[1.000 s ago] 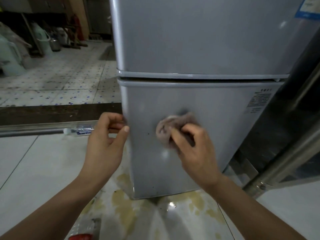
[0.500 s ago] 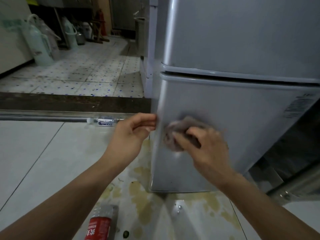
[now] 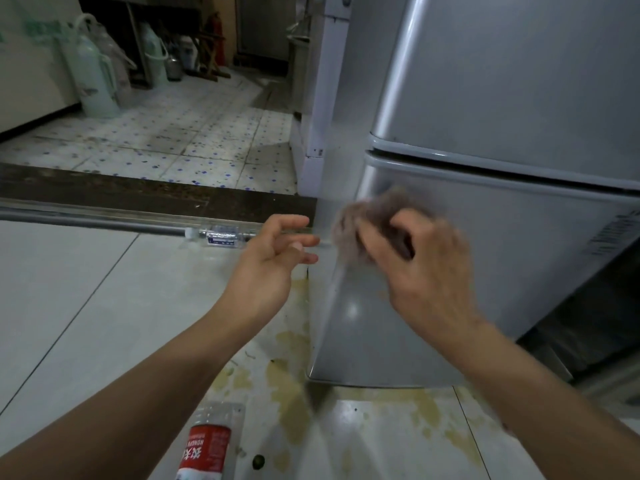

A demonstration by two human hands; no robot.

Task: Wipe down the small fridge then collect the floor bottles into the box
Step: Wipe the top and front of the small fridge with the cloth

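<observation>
We see the small grey fridge (image 3: pixel 519 140) standing upright on the floor, its two doors closed, with a thin dark gap between them. A crumpled brownish cloth (image 3: pixel 360 226) lies against the left edge of the lower door. One clear bottle (image 3: pixel 216 234) lies on its side along the threshold rail. A second bottle (image 3: pixel 207 445), with a red label, lies near the bottom edge

Two bare forearms, no sleeves, left grip (image 3: pixel 273 268), right grip (image 3: pixel 422 271)
</observation>
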